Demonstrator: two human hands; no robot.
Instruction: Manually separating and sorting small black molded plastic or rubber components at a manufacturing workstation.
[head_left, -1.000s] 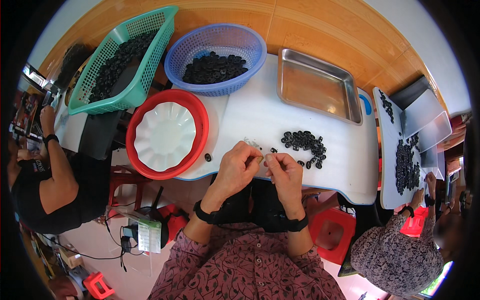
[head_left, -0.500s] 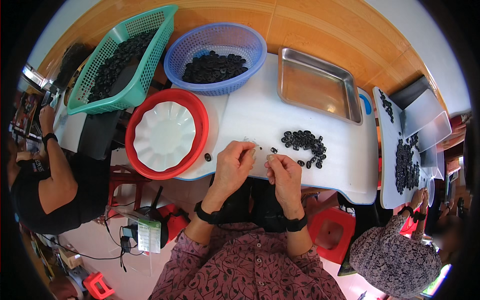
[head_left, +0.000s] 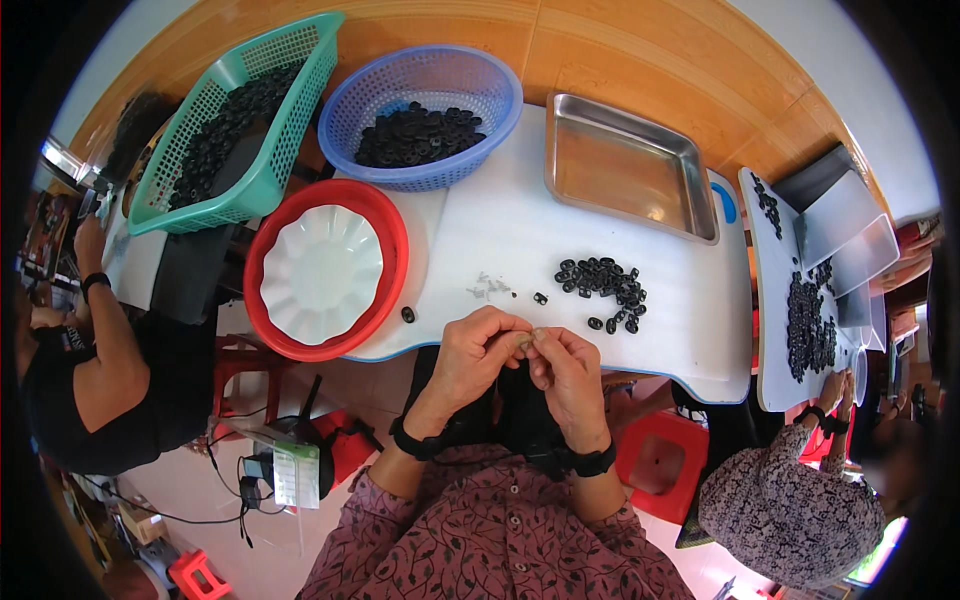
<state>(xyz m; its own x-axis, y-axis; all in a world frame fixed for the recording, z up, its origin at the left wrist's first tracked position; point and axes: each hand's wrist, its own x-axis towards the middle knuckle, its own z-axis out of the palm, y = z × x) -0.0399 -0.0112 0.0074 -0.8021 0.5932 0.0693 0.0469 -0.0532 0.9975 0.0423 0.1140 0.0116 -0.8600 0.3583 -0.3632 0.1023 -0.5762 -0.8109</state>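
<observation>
Just past the table's near edge, my left hand (head_left: 478,352) and my right hand (head_left: 567,378) meet at the fingertips. Both are closed in a pinch, and whatever lies between them is too small or hidden to make out. Beyond them on the white table (head_left: 480,225) is a heap of small black oval parts (head_left: 605,285). One small black part (head_left: 540,298) lies apart, nearer my fingers. Left of it are scattered tiny pale bits (head_left: 488,287). A single black oval part (head_left: 408,314) sits by the red basin.
Far left stand a green basket (head_left: 300,130) and a blue colander (head_left: 490,150), both with black parts. A white fluted dish (head_left: 322,270) rests in a red basin (head_left: 262,310). A metal tray (head_left: 625,165) is at the back. People work at both sides.
My hands, apart before, have come together at the fingertips, slightly nearer my body. The pale bits, partly covered earlier by my left hand, now show.
</observation>
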